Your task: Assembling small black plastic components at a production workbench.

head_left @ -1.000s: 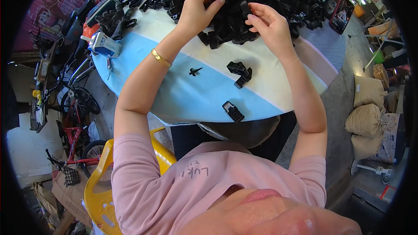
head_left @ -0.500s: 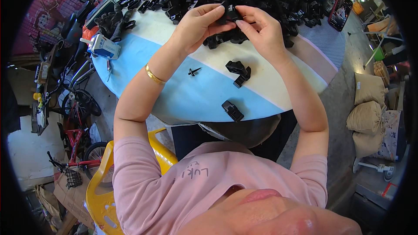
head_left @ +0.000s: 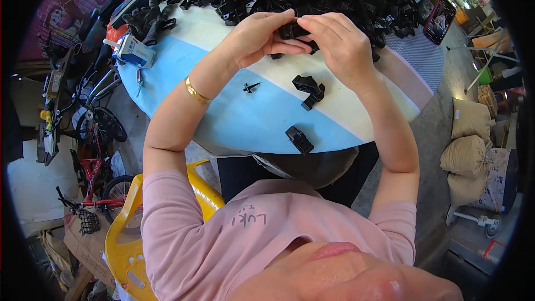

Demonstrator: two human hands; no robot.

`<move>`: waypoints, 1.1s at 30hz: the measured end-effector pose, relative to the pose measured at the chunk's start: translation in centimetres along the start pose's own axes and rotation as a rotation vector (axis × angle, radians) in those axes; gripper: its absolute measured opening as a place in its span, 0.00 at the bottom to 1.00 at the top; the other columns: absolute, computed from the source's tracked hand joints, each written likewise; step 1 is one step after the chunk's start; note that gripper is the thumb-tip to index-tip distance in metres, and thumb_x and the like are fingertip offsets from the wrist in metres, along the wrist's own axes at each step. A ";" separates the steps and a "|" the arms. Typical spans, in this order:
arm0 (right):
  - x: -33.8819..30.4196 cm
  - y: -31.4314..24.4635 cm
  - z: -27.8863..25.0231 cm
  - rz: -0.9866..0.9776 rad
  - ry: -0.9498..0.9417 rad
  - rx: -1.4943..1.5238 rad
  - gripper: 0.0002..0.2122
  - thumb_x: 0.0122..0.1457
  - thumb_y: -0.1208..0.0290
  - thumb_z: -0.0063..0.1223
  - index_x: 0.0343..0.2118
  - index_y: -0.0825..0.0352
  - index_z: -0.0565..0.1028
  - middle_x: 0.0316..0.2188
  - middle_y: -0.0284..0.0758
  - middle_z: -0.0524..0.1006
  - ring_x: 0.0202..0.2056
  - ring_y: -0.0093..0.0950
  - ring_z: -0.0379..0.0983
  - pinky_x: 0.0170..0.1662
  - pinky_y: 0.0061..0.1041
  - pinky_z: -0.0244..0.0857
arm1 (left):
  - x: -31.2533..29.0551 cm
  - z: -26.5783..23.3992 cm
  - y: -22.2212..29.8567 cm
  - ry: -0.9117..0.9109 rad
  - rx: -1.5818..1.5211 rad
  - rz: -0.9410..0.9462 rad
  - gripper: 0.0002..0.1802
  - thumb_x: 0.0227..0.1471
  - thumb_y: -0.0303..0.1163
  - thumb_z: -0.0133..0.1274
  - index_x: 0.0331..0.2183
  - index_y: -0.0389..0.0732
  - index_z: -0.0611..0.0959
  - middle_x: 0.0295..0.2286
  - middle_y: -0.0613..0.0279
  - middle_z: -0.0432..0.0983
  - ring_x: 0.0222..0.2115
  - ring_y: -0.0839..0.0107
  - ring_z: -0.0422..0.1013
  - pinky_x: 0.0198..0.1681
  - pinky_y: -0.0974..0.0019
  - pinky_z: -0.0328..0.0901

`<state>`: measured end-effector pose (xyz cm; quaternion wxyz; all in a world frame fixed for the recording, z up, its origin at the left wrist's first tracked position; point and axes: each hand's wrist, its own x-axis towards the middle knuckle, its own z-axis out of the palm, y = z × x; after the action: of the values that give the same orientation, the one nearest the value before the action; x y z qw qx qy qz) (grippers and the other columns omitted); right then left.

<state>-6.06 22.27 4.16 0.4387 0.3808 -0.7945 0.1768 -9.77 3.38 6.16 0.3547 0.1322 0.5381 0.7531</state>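
Since half a second ago, the right hand (head_left: 344,45) has rolled further over, its back uppermost. Small, black and half hidden by fingers, the part (head_left: 292,32) is between both hands, near the heap (head_left: 334,0), above the bench (head_left: 228,125). The left hand (head_left: 253,39) grips it, thumb above, fingers stretched beneath; the right's bent fingertips bunch against it.

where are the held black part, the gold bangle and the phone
Held black part (head_left: 290,32): head view, on its exposed middle.
Gold bangle (head_left: 195,92): head view, on its band.
Phone (head_left: 439,20): head view, on its screen.
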 end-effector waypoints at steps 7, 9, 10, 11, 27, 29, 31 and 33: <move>-0.4 -1.1 0.1 0.184 -0.053 0.138 0.26 0.42 0.81 0.61 0.49 0.64 0.69 0.35 0.34 0.76 0.36 0.29 0.73 0.35 0.21 0.70 | -0.7 0.6 -1.0 0.044 0.527 0.156 0.18 0.54 0.31 0.49 0.42 0.26 0.72 0.31 0.53 0.75 0.28 0.72 0.75 0.34 0.73 0.72; -0.1 -0.3 -0.6 0.378 -0.135 0.432 0.26 0.40 0.81 0.62 0.48 0.65 0.70 0.39 0.34 0.75 0.38 0.25 0.72 0.37 0.18 0.68 | -0.9 0.9 -1.1 0.080 0.484 0.125 0.16 0.54 0.29 0.48 0.42 0.27 0.73 0.30 0.55 0.76 0.25 0.73 0.75 0.30 0.74 0.71; 0.0 0.3 -1.0 0.467 -0.172 0.605 0.22 0.44 0.81 0.59 0.46 0.67 0.71 0.43 0.33 0.74 0.39 0.22 0.71 0.37 0.17 0.66 | -1.2 1.2 -1.1 0.044 0.536 0.160 0.15 0.54 0.28 0.48 0.41 0.28 0.74 0.29 0.56 0.76 0.24 0.74 0.75 0.28 0.74 0.71; 0.0 0.8 -1.6 0.599 -0.144 0.731 0.16 0.50 0.80 0.54 0.44 0.70 0.72 0.41 0.32 0.75 0.36 0.20 0.70 0.36 0.17 0.66 | -1.4 1.5 -1.1 0.000 0.587 0.195 0.13 0.54 0.28 0.48 0.40 0.29 0.74 0.28 0.57 0.76 0.23 0.75 0.75 0.26 0.74 0.70; -1.7 0.9 0.7 0.481 -0.344 0.008 0.12 0.46 0.66 0.60 0.33 0.64 0.74 0.27 0.33 0.75 0.22 0.27 0.71 0.27 0.24 0.66 | -1.4 1.2 -1.7 -0.116 1.086 0.470 0.18 0.49 0.44 0.54 0.30 0.36 0.82 0.21 0.59 0.76 0.21 0.69 0.71 0.29 0.68 0.66; -1.5 0.7 1.0 0.514 -0.349 -0.030 0.11 0.47 0.66 0.60 0.32 0.64 0.74 0.26 0.33 0.75 0.22 0.27 0.72 0.27 0.24 0.66 | 0.6 -0.3 -1.3 0.175 0.878 0.448 0.10 0.49 0.33 0.54 0.29 0.36 0.82 0.20 0.60 0.76 0.21 0.78 0.70 0.27 0.71 0.66; -1.4 0.5 1.3 0.569 -0.343 -0.031 0.10 0.47 0.68 0.59 0.30 0.65 0.73 0.23 0.33 0.75 0.21 0.27 0.72 0.27 0.25 0.67 | 2.9 -1.6 -1.0 0.443 1.081 0.639 0.09 0.47 0.33 0.54 0.30 0.39 0.83 0.23 0.57 0.76 0.23 0.67 0.72 0.29 0.68 0.67; -1.5 0.4 1.4 0.588 -0.312 0.002 0.09 0.47 0.69 0.59 0.31 0.65 0.74 0.22 0.33 0.76 0.21 0.27 0.72 0.27 0.24 0.67 | 4.9 -2.8 -1.2 0.502 1.427 0.699 0.11 0.45 0.32 0.56 0.34 0.40 0.82 0.28 0.58 0.75 0.28 0.66 0.72 0.34 0.67 0.67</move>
<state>-6.68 22.34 2.18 0.2416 0.1583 -0.9278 0.2359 -14.43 4.92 3.13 -0.1989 0.3131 0.8772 0.3049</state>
